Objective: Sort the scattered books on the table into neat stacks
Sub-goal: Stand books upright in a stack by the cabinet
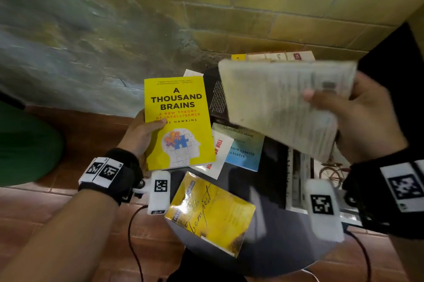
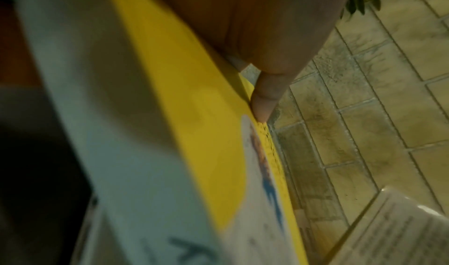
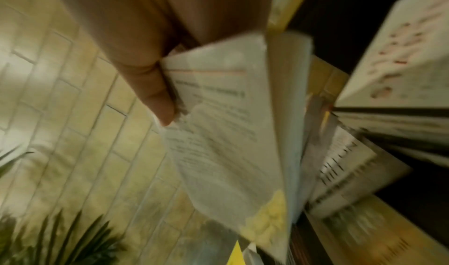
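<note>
My left hand (image 1: 143, 131) grips a yellow book titled "A Thousand Brains" (image 1: 180, 121) at its left edge, thumb (image 2: 264, 98) on the cover, and holds it above the dark table (image 1: 273, 256). My right hand (image 1: 358, 114) grips a whitish book (image 1: 284, 105), back cover up and blurred, lifted over the table's right side; its thumb (image 3: 157, 100) lies on the cover (image 3: 218, 125). On the table lie a yellow "The Tempest" (image 1: 211, 210), a blue "Communication" book (image 1: 244, 146), a white red-lettered book (image 1: 220, 153) and a dark book (image 1: 214, 96).
A row of books (image 1: 275, 56) stands at the table's far edge against the brick wall (image 1: 275, 6). Pale books (image 1: 298, 180) lie under my right wrist. A green object (image 1: 25, 142) is at the left. Red tiled floor (image 1: 57, 201) surrounds the small table.
</note>
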`<state>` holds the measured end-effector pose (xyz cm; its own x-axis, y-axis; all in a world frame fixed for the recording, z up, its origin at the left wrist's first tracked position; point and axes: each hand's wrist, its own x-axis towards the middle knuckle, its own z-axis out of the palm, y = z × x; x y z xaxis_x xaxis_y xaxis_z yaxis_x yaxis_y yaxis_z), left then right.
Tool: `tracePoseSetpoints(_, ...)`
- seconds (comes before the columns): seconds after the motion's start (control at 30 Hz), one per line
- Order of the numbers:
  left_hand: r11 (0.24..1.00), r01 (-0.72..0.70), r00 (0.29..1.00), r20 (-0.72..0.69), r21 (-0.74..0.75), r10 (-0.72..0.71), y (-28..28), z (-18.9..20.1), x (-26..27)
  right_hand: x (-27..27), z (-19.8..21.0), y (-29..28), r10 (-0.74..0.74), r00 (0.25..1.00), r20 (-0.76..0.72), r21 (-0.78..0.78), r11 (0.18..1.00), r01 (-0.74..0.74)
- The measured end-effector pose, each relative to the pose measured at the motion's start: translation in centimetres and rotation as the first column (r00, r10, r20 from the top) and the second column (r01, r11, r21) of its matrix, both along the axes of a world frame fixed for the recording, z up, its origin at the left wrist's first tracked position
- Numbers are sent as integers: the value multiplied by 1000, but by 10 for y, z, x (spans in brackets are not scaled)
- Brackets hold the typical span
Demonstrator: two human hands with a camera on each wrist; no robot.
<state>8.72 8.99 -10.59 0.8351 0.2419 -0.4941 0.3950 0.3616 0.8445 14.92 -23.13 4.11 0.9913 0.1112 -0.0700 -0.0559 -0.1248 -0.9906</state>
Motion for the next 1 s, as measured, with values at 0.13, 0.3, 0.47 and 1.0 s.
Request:
tracePoseSetpoints(0.13,998,67,998,22,-18,-67,-22,0,9,7,12,5,-41,972,231,-19,999,47)
tracePoseSetpoints(0.3,994,102,995,-9,-45,-102,-49,-4,13,0,-7,20,107,910,400,-143,988,-53)
tracePoseSetpoints(0.47,993,75,992,-90,-95,-84,-57,0,11,-16,-41,39,510,665,546,-513,831,-217)
tracePoseSetpoints(1.0,981,139,990,17,137,-143,-54,-16,18,-34,-151,61,879,418,231,-838,398,-373)
